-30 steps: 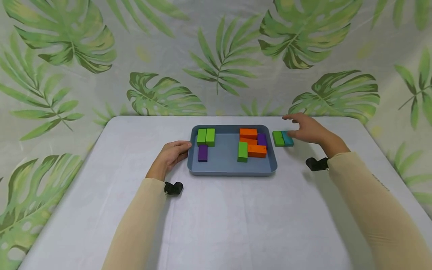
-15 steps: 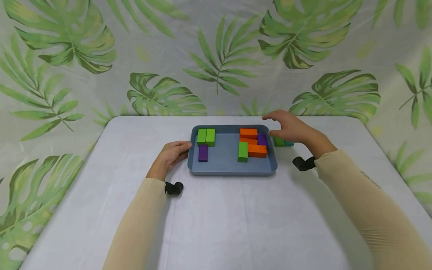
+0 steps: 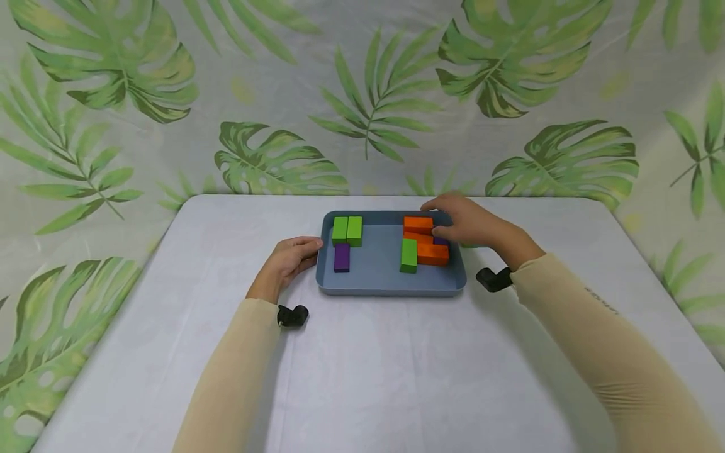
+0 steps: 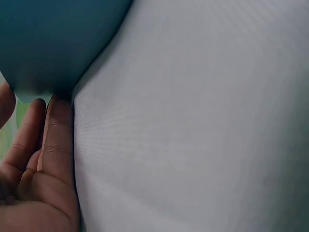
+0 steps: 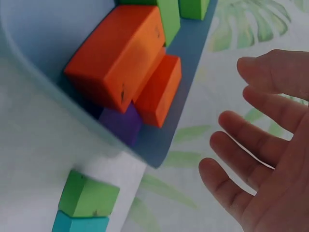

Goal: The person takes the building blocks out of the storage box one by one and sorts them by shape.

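Note:
My left hand (image 3: 286, 261) rests against the left end of a blue-grey tray (image 3: 376, 261), its nearly straight fingers touching the tray's side. Over the tray's right end hovers my right hand (image 3: 472, 223), fingers spread and slightly bent, with nothing held in the right wrist view. Beneath and beside it lie several orange blocks (image 3: 433, 254), a green block (image 3: 408, 255) and a purple block (image 5: 120, 126) that the hand partly hides in the head view. At the tray's left, two green blocks (image 3: 347, 231) stand side by side, with a purple block (image 3: 342, 258) in front.
Just outside the tray's right end, a green block (image 5: 91, 195) and a teal block (image 5: 79, 223) lie together, mostly hidden by my right hand in the head view. A white cloth (image 3: 362, 365) covers the table. Behind hangs a leaf-patterned curtain (image 3: 272, 94).
My right hand has moved left from above the green and teal blocks outside the tray to over the tray's right end. The left hand and the tray blocks stay put.

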Motion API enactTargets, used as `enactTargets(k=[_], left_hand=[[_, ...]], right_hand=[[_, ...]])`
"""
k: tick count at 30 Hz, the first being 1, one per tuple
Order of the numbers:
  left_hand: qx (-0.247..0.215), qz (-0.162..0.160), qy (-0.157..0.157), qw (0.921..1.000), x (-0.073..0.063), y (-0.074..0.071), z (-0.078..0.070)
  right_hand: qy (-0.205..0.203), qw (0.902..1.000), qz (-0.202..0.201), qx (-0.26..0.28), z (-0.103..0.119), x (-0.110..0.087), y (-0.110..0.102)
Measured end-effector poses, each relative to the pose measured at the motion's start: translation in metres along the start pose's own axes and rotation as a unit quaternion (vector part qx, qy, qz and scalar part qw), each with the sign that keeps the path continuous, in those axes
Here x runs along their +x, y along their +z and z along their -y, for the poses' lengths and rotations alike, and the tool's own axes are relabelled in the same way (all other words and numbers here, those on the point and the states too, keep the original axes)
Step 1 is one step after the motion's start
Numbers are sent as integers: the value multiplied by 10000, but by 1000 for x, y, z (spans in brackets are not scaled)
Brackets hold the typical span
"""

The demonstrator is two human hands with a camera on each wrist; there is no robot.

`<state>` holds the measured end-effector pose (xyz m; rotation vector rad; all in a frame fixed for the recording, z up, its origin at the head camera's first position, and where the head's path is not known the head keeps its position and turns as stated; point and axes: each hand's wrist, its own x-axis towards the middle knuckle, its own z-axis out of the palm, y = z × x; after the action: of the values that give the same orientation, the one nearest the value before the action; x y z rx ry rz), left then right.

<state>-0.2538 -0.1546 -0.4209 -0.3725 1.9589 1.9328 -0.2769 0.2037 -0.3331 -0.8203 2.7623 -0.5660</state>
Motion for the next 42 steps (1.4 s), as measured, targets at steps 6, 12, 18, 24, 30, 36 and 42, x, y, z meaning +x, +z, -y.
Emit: enactTargets(k=[6,12,18,24,30,36,42], left_hand=[[51,-4,-14,10000,1,0,1],[24,-45,-34,10000,-2,0,0],[32,-46,-81,10000,0,0,0],[6,-21,-68,10000,-1,-1,0],[8,-26,-48,10000,-1,-2,-1],[28,-16,-25,10000,1,-3,1],[-1,7,-43,10000,-1,-1,0]], right_hand=[[-60,9997,223,107,11,7,11],[-388,9984,412,94,33,17,21],[-662,9964,525,99,52,29,27],[-920,9936,655,-55,72,43,36],[-962,9922,786,-88,94,59,48],[-884,9916,924,-200,105,71,68],[-674,9912,1091,-326,111,75,82]])
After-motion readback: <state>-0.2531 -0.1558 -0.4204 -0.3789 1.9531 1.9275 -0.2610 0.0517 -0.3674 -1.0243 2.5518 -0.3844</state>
